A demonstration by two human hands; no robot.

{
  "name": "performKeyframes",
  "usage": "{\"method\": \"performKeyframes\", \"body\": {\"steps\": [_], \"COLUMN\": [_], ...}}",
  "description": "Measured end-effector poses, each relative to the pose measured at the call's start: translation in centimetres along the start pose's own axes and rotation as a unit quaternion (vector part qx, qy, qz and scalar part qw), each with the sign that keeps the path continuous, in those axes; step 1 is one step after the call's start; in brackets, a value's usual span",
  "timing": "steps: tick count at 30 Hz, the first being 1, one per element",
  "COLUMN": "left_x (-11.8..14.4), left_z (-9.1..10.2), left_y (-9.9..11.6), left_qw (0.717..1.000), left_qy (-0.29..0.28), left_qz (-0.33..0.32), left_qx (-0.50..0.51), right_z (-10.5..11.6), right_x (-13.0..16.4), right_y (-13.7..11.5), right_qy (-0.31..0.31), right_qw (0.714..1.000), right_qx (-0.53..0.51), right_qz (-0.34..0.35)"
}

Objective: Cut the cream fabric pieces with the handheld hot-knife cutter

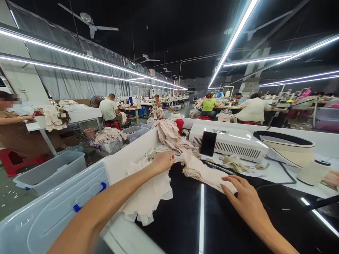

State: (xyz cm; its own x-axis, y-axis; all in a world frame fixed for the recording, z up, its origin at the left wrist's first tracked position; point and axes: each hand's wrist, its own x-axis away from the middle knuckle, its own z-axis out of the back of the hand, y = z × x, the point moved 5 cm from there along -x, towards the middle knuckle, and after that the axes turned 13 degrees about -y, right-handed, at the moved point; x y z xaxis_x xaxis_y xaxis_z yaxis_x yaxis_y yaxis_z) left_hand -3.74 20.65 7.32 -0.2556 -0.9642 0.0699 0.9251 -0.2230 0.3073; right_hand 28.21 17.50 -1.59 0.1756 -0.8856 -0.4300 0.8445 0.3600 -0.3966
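Observation:
A stack of cream fabric pieces [198, 170] lies across the glossy black worktop [185, 215]. My right hand [245, 194] is at the stack's near right end, fingers and thumb apart, touching the cloth. At the other end, my left hand [163, 162] has its fingers closed together; what they hold, if anything, is hidden. Under my left forearm, a fanned pile of cream cut pieces [150, 197] hangs over the worktop's left edge. Behind the stack, a heap of pinkish-beige fabric [169, 135] is draped over the white partition.
Behind the worktop stand a white vented machine [233, 139], a phone [208, 143], fabric scraps [234, 162] and a cream sun visor [288, 148]. A blue-lidded plastic bin [63, 211] is at my left. Several people sit at sewing tables beyond.

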Motion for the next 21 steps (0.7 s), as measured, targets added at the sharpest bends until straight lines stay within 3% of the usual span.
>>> {"method": "performKeyframes", "body": {"steps": [5, 11, 21], "left_x": [4.4, 6.9, 8.6], "left_z": [1.0, 1.4, -0.2], "left_y": [-3.2, -5.9, -6.9], "left_qw": [0.999, 0.996, 0.993], "left_qy": [-0.021, -0.037, -0.063], "left_qz": [0.036, 0.071, 0.097], "left_qx": [-0.03, -0.036, -0.005], "right_z": [-1.1, -1.8, -2.2], "right_x": [1.7, 4.2, 7.9], "right_y": [-3.4, -7.5, -12.1], "right_qy": [-0.025, -0.079, -0.209], "right_qw": [0.994, 0.983, 0.95], "right_qx": [-0.084, -0.133, -0.177], "right_qz": [0.06, 0.099, 0.152]}}
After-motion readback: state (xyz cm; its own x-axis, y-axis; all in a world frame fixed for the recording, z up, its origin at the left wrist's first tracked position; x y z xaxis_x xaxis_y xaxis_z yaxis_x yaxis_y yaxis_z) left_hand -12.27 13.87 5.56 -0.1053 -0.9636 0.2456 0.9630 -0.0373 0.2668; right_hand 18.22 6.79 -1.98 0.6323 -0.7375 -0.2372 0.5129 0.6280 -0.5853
